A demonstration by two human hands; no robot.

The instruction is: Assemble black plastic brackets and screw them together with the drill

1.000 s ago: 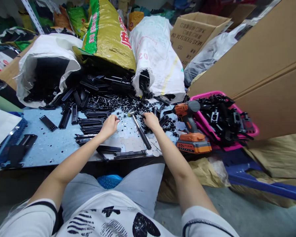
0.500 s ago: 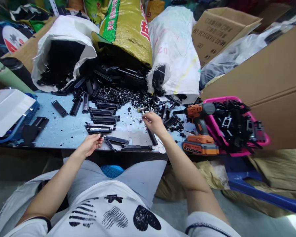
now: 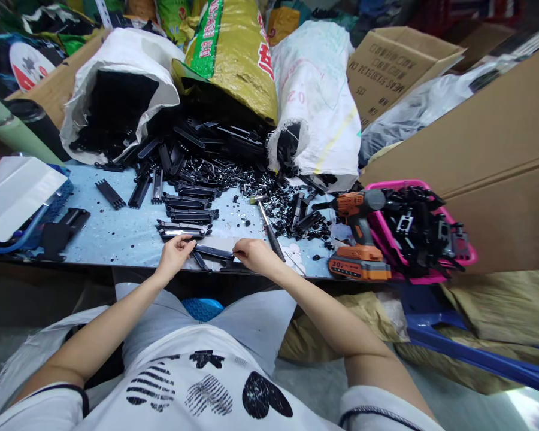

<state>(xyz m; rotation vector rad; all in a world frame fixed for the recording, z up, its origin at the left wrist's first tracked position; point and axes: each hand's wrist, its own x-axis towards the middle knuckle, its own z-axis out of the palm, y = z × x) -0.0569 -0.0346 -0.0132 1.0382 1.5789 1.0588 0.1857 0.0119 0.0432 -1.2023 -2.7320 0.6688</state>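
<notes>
My left hand (image 3: 174, 254) and my right hand (image 3: 254, 255) are at the near edge of the light blue table (image 3: 117, 236). Between them lies a long black plastic strip (image 3: 213, 252); each hand pinches one end of it. More black strips (image 3: 186, 215) lie stacked just beyond my left hand. A hammer (image 3: 268, 230) with a black handle rests on the table just past my right hand, untouched.
Three open sacks (image 3: 117, 96) spill black plastic parts (image 3: 215, 161) over the back of the table. An orange cordless drill (image 3: 357, 230) stands at the right beside a pink basket (image 3: 426, 230) of black parts. Cardboard boxes (image 3: 476, 137) rise at the right. A white sheet (image 3: 15, 191) lies at the left.
Both hands drew back from the pile of small parts to the near table edge. The right hand left the hammer and came onto the strip's right end; the left hand took the left end.
</notes>
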